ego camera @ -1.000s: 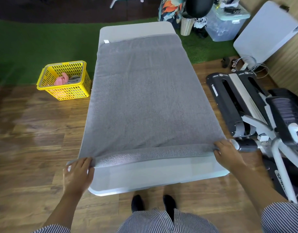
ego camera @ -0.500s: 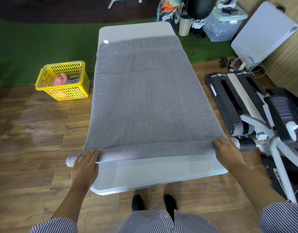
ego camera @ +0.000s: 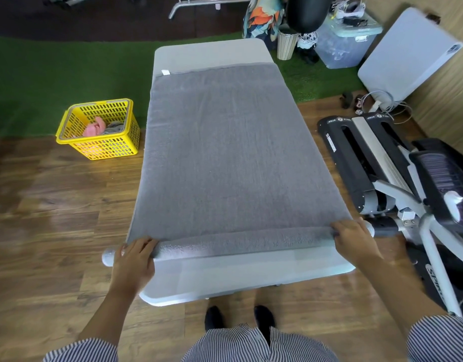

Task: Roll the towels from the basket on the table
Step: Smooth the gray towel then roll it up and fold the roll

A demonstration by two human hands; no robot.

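A large grey towel [ego camera: 225, 152] lies spread along the white table [ego camera: 246, 275]. Its near edge is wound into a thin roll [ego camera: 240, 242] across the table's width, and the roll's ends stick out past both table edges. My left hand [ego camera: 133, 262] lies over the roll's left end with fingers curved on top. My right hand [ego camera: 353, 237] grips the roll's right end. A yellow basket [ego camera: 99, 147] stands on the floor to the left, with a pink towel [ego camera: 94, 128] and a grey one inside.
A black and white exercise machine [ego camera: 397, 184] stands close against the table's right side. A clear storage box [ego camera: 347, 40], a bin and a leaning white panel [ego camera: 407, 53] are at the far right. Wooden floor lies to the left, green turf beyond.
Both hands have pushed the near edge of the grey towel away from me, so the fold has become a tighter roll lying slightly farther up the table.
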